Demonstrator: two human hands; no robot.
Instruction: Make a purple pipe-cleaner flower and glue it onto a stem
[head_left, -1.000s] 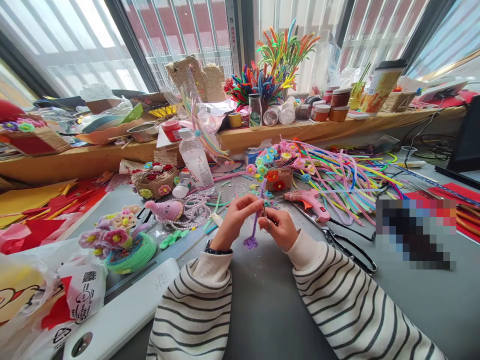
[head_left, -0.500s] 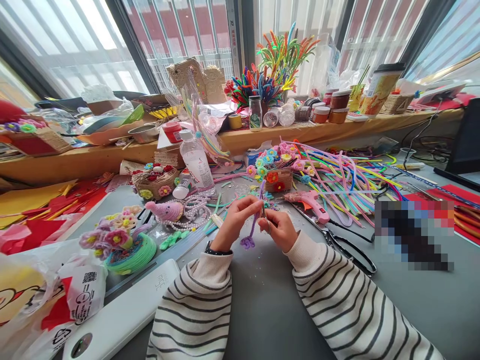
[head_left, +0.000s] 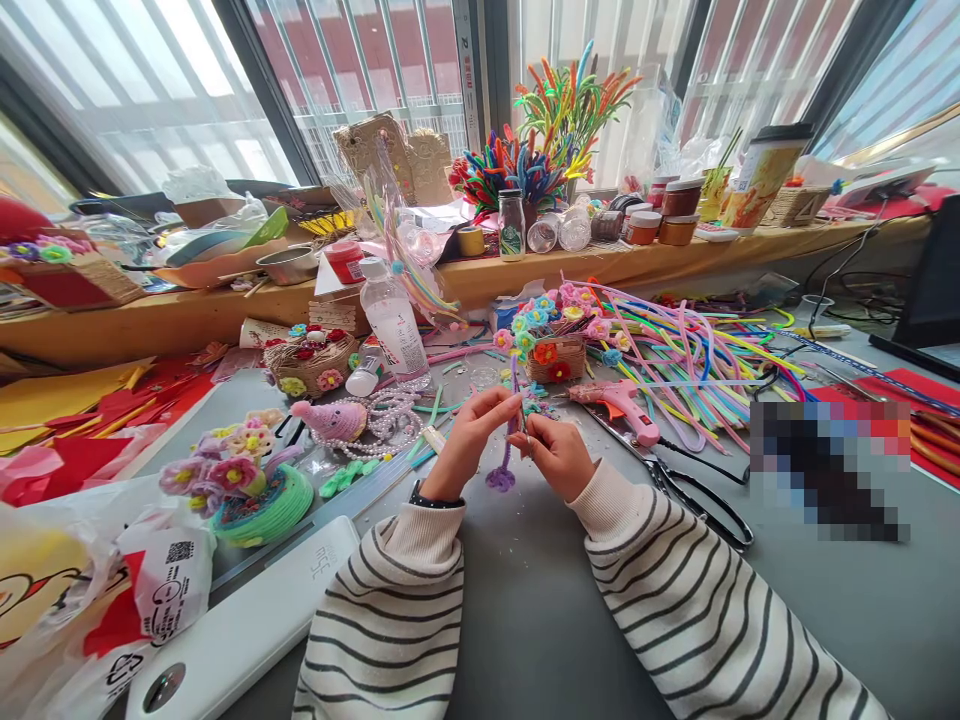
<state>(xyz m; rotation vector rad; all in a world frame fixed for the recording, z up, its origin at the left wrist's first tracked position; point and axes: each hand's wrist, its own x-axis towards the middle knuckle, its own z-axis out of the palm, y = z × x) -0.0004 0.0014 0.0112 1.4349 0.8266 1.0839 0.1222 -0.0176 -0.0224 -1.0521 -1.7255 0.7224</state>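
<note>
In the middle of the view, my left hand (head_left: 480, 430) pinches a purple pipe cleaner (head_left: 511, 455) between thumb and fingertips. Its lower end is bent into a small purple flower shape (head_left: 500, 479) that hangs above the table. Close against it on the right, my right hand (head_left: 559, 455) is closed around a small metal tool that looks like small scissors (head_left: 525, 425); the fingers cover most of it. The tool's tip meets the pipe cleaner near my left fingertips.
A pink glue gun (head_left: 626, 408) and large black-handled scissors (head_left: 701, 505) lie to the right. Behind them spreads a heap of coloured pipe cleaners (head_left: 697, 350). On the left are a green flower pot (head_left: 262, 510), a white power bank (head_left: 247, 630) and a clear bottle (head_left: 394, 325).
The purple flower end has swung slightly right and upward, and the pipe cleaner's top has tilted a little left. Both hands stay nearly in place, still gripping.
</note>
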